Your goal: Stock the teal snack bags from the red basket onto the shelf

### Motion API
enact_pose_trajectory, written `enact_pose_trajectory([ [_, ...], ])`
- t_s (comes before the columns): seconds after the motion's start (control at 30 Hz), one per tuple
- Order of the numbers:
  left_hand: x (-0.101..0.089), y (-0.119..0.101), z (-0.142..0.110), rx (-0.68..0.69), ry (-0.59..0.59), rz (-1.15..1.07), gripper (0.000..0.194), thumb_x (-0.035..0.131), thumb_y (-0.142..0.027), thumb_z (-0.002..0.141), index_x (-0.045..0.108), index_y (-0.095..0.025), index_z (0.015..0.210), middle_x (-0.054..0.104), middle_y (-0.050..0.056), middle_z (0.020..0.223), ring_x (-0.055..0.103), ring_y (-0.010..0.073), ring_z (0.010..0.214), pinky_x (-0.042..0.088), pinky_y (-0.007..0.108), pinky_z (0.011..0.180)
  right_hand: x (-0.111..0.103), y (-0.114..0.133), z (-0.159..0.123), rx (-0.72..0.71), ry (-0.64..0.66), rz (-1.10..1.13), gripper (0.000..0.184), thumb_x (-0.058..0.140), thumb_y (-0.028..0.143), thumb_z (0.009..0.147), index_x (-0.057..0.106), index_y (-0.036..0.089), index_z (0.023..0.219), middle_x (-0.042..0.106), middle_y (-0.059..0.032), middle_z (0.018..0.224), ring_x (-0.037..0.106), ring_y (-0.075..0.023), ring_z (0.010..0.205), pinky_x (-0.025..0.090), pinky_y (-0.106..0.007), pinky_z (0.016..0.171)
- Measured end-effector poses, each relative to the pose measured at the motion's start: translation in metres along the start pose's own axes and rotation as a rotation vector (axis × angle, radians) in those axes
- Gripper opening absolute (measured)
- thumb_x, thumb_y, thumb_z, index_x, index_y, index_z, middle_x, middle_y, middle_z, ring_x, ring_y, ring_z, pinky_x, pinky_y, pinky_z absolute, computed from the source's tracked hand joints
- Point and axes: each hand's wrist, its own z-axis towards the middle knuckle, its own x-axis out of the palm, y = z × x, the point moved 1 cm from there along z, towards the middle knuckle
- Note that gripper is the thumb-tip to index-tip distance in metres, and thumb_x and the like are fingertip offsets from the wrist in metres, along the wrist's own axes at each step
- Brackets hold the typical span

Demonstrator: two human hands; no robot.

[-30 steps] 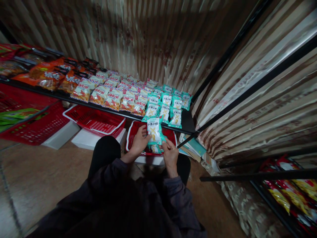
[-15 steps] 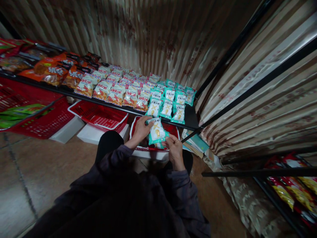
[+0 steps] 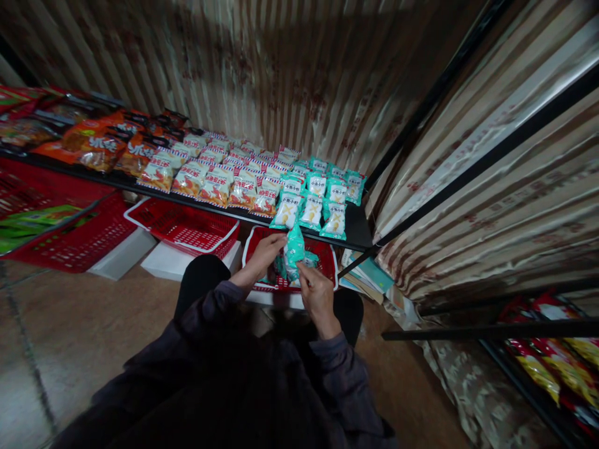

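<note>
A teal snack bag [image 3: 294, 248] is held upright between my two hands over a red basket [image 3: 330, 267], its narrow teal side facing me. The fingers of my left hand [image 3: 262, 259] are closed on its upper left edge. My right hand [image 3: 319, 298] pinches the bag's lower right corner. More teal packaging lies inside the basket, partly hidden by the held bag. Just beyond, rows of teal-and-white snack bags [image 3: 311, 209] stand at the right end of the black shelf [image 3: 356, 226].
Orange-and-white snack bags [image 3: 215, 186] and orange bags [image 3: 100, 149] fill the shelf leftward. Below are another red basket [image 3: 187, 227], a larger red basket [image 3: 70, 249] with green packets, and white boxes. A black metal bar [image 3: 468, 174] slants at right, before a striped curtain [image 3: 299, 75].
The held bag has turned from its white printed front to a narrow teal side. Both hands have shifted slightly, and the view has tilted a little.
</note>
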Motion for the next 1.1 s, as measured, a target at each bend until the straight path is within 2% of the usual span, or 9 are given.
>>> enact_pose_trajectory([
  [0.17, 0.005, -0.006, -0.008, -0.087, 0.018, -0.085, 0.037, 0.077, -0.045, 0.063, 0.07, -0.018, 0.086, 0.07, 0.005, 0.088, 0.062, 0.0177, 0.085, 0.045, 0.026, 0.072, 0.0, 0.009, -0.002, -0.089, 0.081, -0.231, 0.035, 0.045, 0.011, 0.09, 0.072, 0.022, 0.109, 0.073, -0.006, 0.089, 0.066, -0.0154, 0.079, 0.048, -0.022, 0.072],
  [0.3, 0.012, -0.004, -0.01, -0.064, 0.032, -0.172, 0.046, 0.084, -0.045, 0.053, 0.068, -0.014, 0.082, 0.068, 0.003, 0.076, 0.061, 0.0154, 0.072, 0.046, 0.025, 0.066, 0.0, 0.022, -0.002, -0.107, 0.165, -0.371, 0.03, 0.046, 0.013, 0.093, 0.072, 0.023, 0.103, 0.071, -0.005, 0.084, 0.063, -0.0151, 0.076, 0.042, -0.022, 0.066],
  [0.4, 0.016, 0.003, -0.008, -0.06, -0.023, -0.211, 0.046, 0.085, -0.044, 0.051, 0.066, -0.014, 0.079, 0.065, 0.001, 0.068, 0.057, 0.0123, 0.062, 0.044, 0.024, 0.059, 0.001, 0.032, -0.001, -0.096, 0.232, -0.439, 0.029, 0.046, 0.011, 0.093, 0.071, 0.023, 0.101, 0.069, -0.0044, 0.082, 0.061, -0.0153, 0.076, 0.039, -0.023, 0.065],
  [0.53, 0.017, 0.014, -0.006, -0.07, -0.108, -0.272, 0.04, 0.08, -0.047, 0.059, 0.062, -0.015, 0.075, 0.061, -0.002, 0.063, 0.053, 0.0104, 0.056, 0.042, 0.022, 0.054, 0.007, 0.039, -0.002, -0.095, 0.263, -0.481, 0.024, 0.049, 0.012, 0.092, 0.069, 0.022, 0.098, 0.067, -0.0047, 0.084, 0.059, -0.0172, 0.078, 0.039, -0.025, 0.064],
  [0.8, 0.014, 0.01, -0.001, -0.024, -0.183, -0.563, 0.025, 0.07, -0.033, 0.074, 0.063, -0.015, 0.089, 0.07, 0.004, 0.08, 0.067, 0.0189, 0.083, 0.051, 0.03, 0.08, 0.02, 0.032, -0.014, -0.16, 0.043, -0.308, 0.029, 0.049, 0.012, 0.091, 0.068, 0.021, 0.112, 0.062, -0.0076, 0.092, 0.054, -0.0195, 0.085, 0.045, -0.029, 0.074],
  [0.97, 0.011, 0.006, 0.0, -0.072, -0.239, -0.645, 0.015, 0.065, -0.028, 0.081, 0.063, -0.015, 0.087, 0.072, 0.005, 0.083, 0.068, 0.0197, 0.091, 0.051, 0.033, 0.089, 0.02, 0.028, -0.024, -0.195, -0.006, -0.104, 0.035, 0.049, 0.016, 0.09, 0.062, 0.022, 0.122, 0.061, -0.0092, 0.101, 0.055, -0.0204, 0.095, 0.048, -0.034, 0.082],
  [1.03, 0.01, 0.004, 0.0, -0.086, -0.25, -0.664, 0.012, 0.064, -0.026, 0.082, 0.063, -0.015, 0.086, 0.072, 0.005, 0.083, 0.069, 0.0195, 0.091, 0.051, 0.033, 0.091, 0.018, 0.024, -0.028, -0.106, -0.091, 0.033, 0.034, 0.051, 0.022, 0.09, 0.059, 0.019, 0.123, 0.062, -0.0084, 0.098, 0.058, -0.0194, 0.092, 0.049, -0.035, 0.084],
  [1.1, 0.01, 0.0, -0.002, -0.085, -0.258, -0.683, 0.009, 0.062, -0.023, 0.084, 0.064, -0.015, 0.085, 0.073, 0.005, 0.083, 0.069, 0.0192, 0.091, 0.051, 0.033, 0.092, 0.016, 0.017, -0.031, 0.122, -0.25, 0.198, 0.034, 0.054, 0.031, 0.089, 0.057, 0.017, 0.119, 0.062, -0.0051, 0.088, 0.059, -0.0171, 0.082, 0.049, -0.033, 0.079],
])
